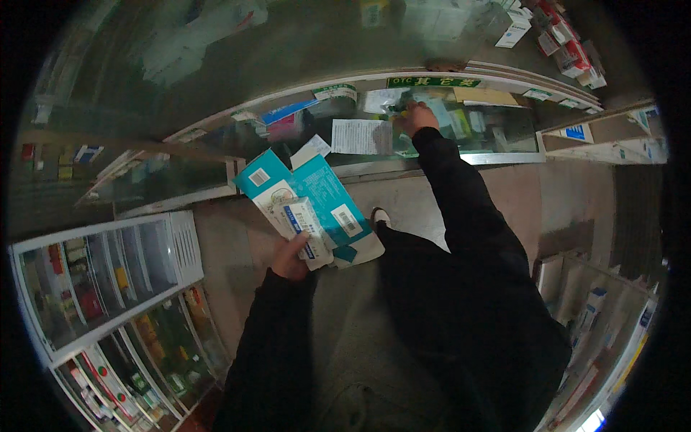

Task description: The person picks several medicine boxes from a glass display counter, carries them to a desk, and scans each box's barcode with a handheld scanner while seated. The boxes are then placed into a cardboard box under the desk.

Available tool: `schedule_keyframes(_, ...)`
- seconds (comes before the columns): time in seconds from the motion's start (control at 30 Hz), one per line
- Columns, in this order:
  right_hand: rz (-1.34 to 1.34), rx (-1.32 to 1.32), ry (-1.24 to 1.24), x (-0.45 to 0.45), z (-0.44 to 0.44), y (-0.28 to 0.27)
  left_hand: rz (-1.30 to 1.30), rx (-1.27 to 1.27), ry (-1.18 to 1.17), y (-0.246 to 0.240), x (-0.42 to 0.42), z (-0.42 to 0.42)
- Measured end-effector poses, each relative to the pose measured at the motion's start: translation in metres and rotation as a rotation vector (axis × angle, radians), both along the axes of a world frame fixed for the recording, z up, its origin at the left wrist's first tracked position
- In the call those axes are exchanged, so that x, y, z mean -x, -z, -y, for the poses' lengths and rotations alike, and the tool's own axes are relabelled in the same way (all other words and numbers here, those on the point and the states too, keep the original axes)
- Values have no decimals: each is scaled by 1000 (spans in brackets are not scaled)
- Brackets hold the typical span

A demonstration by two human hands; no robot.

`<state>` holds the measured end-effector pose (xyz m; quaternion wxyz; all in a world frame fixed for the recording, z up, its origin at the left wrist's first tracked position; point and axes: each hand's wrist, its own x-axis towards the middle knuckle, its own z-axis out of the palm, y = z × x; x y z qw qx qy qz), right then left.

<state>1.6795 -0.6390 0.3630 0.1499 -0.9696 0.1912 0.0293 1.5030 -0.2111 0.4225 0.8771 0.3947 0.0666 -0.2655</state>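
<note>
My left hand (291,258) grips a small white and blue medicine box (306,229), thumb on its face. Beneath that box, the same hand holds a flattened teal and white carton (329,200) printed with barcodes. My right hand (419,117) reaches into the glass display counter (502,158). Its fingers point down near small green and yellow packets, and blur hides whether they grip anything. Left of it lies a white printed sheet (360,136) covered in writing. A pale clear packet (384,100) is just beyond the fingers.
A blue box (290,110) and a pink box (283,127) lie inside the counter. A tan envelope-like sheet (486,97) is at its right. White-framed glass cabinets (186,254) stand on the left. Another shelf (599,302) with boxes is on the right. My shoe (381,217) rests on the floor.
</note>
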Motion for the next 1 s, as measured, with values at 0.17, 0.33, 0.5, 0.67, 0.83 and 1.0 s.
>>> schedule_keyframes(0.17,332,-315,82,14,-2,15,-74,127,-56,-6,12,8)
schedule_keyframes(0.33,376,-1529,153,89,-29,-10,-63,21,-104,-7,15,13)
schedule_keyframes(0.5,232,-1702,-11,153,-84,-52,-17,33,-158,-10,13,18)
schedule_keyframes(0.67,204,-1520,-72,189,-140,-79,47,4,-92,-23,3,15)
schedule_keyframes(0.83,22,-1335,-290,188,-165,-97,149,-166,31,-27,-7,19)
schedule_keyframes(1.0,122,-1370,-258,187,-177,-102,259,-247,-18,-22,-15,22)
